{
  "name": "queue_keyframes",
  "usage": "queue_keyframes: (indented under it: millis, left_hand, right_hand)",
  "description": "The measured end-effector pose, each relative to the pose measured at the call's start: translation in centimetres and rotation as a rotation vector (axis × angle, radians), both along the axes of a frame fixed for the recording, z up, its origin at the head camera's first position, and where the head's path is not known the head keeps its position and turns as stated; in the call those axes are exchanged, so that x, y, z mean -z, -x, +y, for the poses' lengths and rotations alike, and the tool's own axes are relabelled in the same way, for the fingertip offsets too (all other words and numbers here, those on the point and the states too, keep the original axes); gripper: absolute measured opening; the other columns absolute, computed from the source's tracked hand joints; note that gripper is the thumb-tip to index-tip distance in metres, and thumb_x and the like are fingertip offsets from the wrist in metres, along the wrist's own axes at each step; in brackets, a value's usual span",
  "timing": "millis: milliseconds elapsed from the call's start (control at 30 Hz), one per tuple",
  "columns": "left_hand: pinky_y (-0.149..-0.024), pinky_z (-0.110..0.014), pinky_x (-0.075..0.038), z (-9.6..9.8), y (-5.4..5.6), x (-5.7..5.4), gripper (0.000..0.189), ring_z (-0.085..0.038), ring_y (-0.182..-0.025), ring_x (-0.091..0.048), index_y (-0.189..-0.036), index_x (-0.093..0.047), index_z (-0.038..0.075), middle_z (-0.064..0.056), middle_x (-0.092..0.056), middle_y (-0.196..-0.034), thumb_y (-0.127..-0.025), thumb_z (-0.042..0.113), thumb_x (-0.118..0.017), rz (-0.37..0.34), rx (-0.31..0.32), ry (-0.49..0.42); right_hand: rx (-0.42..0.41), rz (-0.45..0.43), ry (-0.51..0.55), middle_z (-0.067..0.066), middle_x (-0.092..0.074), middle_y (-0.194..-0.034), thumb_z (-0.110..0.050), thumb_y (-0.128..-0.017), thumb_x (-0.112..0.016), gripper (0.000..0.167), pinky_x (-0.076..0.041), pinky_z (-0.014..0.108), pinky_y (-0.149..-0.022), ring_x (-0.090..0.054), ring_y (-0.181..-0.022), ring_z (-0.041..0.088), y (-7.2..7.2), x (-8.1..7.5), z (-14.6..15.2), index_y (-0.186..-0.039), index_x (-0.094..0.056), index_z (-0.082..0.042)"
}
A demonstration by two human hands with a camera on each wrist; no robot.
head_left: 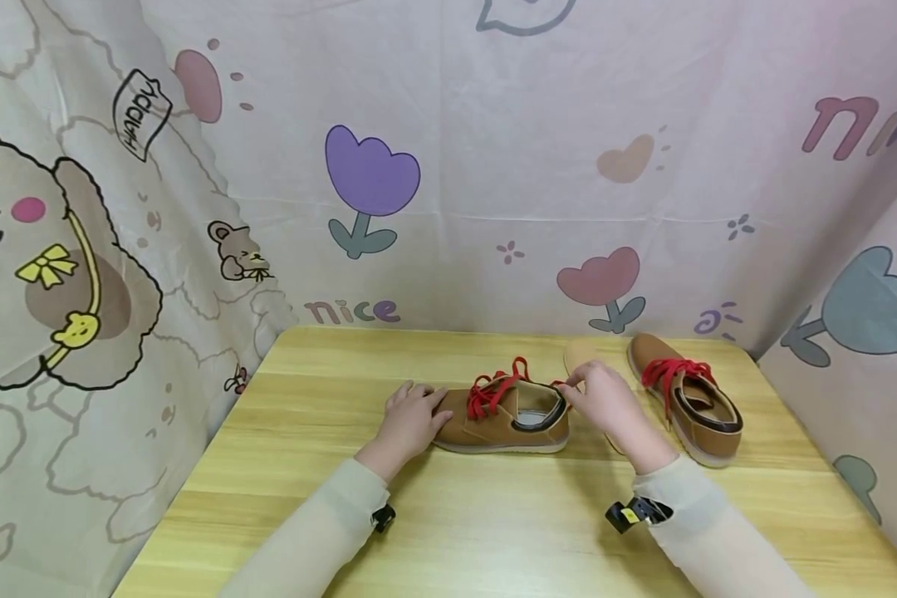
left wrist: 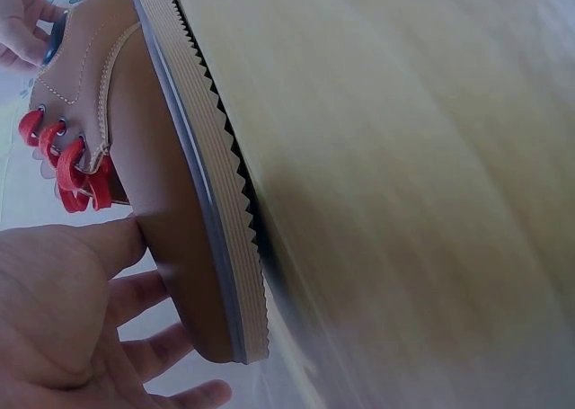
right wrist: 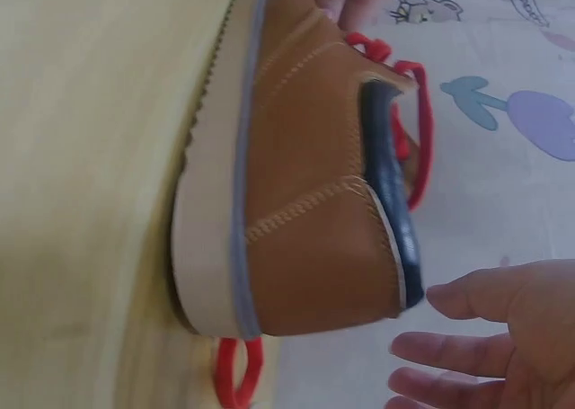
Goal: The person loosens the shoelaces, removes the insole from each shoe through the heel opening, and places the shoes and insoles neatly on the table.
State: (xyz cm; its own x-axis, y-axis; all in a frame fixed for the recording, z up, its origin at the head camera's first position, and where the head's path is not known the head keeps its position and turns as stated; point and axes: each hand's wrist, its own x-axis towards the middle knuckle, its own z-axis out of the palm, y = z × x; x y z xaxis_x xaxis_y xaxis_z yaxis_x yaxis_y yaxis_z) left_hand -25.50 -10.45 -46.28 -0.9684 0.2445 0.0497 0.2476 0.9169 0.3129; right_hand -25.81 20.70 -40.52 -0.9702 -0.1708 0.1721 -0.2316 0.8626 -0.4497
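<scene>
A brown shoe (head_left: 463, 430) with red laces (head_left: 484, 397) lies sideways on the table, sole down and toe to the left. My left hand (head_left: 411, 422) touches its toe with the thumb and some fingers, loosely spread in the left wrist view. At the heel is my right hand (head_left: 605, 401). In the right wrist view its thumb (right wrist: 472, 292) meets the dark padded collar (right wrist: 388, 171), while the other fingers stay apart from the shoe. Under the right hand lies a flat tan piece shaped like an insole (head_left: 579, 352), partly hidden. A red loop (right wrist: 238, 373) shows beyond the heel.
A second brown shoe (head_left: 713, 436) with red laces stands at the right, toe toward the back. The wood-grain table (head_left: 493, 531) ends against a printed cloth (head_left: 478, 274) at the back, with more cloth on both sides.
</scene>
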Motion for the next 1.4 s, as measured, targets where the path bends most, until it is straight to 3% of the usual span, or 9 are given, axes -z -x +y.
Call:
queue_keyframes:
  millis: [400, 867, 967, 1133, 1267, 1400]
  left_hand:
    - [-0.112, -0.062, -0.028, 0.1, 0.4, -0.1, 0.05, -0.046, -0.14, -0.033, -0.145, -0.055, 0.017, -0.012, -0.053, -0.143, -0.102, 0.042, -0.055, 0.01, 0.016, 0.012]
    - [-0.114, -0.06, -0.026, 0.0, 1.9, -0.2, 0.049, -0.043, -0.143, -0.031, -0.148, -0.052, 0.021, -0.01, -0.048, -0.15, -0.103, 0.04, -0.053, -0.028, 0.075, 0.031]
    - [-0.113, -0.061, -0.026, 0.1, 1.3, -0.2, 0.05, -0.043, -0.143, -0.031, -0.148, -0.052, 0.02, -0.01, -0.048, -0.151, -0.104, 0.044, -0.049, -0.006, 0.012, 0.06]
    - [-0.113, -0.06, -0.027, 0.4, -1.0, -0.8, 0.055, -0.044, -0.142, -0.033, -0.148, -0.051, 0.016, -0.01, -0.052, -0.148, -0.105, 0.048, -0.045, 0.027, -0.114, 0.135]
    - [-0.113, -0.06, -0.028, 0.9, -2.7, -1.3, 0.058, -0.045, -0.14, -0.035, -0.146, -0.054, 0.012, -0.01, -0.055, -0.144, -0.104, 0.052, -0.043, 0.024, -0.147, 0.201]
    - [-0.114, -0.06, -0.026, 1.4, -3.5, -1.3, 0.064, -0.045, -0.142, -0.032, -0.148, -0.051, 0.01, -0.011, -0.051, -0.148, -0.105, 0.055, -0.037, -0.014, -0.15, 0.234]
  right_hand:
    - [-0.055, -0.001, -0.027, 0.018, -0.066, -0.101, -0.017, -0.097, -0.067, 0.024, -0.049, 0.05, -0.081, -0.061, -0.094, 0.033, 0.0, 0.9, -0.3, -0.076, -0.071, -0.006]
    - [-0.111, -0.015, -0.079, 0.015, -0.067, -0.104, -0.018, -0.094, -0.068, 0.021, -0.051, 0.052, -0.086, -0.064, -0.099, 0.036, -2.0, 0.6, 0.0, -0.073, -0.068, -0.013]
    - [-0.107, -0.003, -0.074, 0.015, -0.067, -0.105, -0.018, -0.094, -0.068, 0.021, -0.051, 0.051, -0.086, -0.064, -0.099, 0.035, -1.7, 0.4, -0.3, -0.074, -0.069, -0.013]
    - [-0.127, 0.024, -0.039, 0.018, -0.066, -0.107, -0.015, -0.093, -0.068, 0.017, -0.052, 0.05, -0.085, -0.063, -0.099, 0.034, -0.5, 0.3, -0.9, -0.078, -0.073, -0.009]
    - [-0.158, 0.006, -0.045, 0.015, -0.067, -0.105, -0.015, -0.091, -0.071, 0.014, -0.051, 0.05, -0.087, -0.063, -0.099, 0.034, 0.1, 0.6, -1.3, -0.079, -0.075, -0.009]
    - [-0.157, -0.017, -0.043, 0.014, -0.068, -0.106, -0.014, -0.091, -0.072, 0.015, -0.051, 0.051, -0.09, -0.064, -0.101, 0.035, 0.3, 0.9, -1.3, -0.078, -0.077, -0.009]
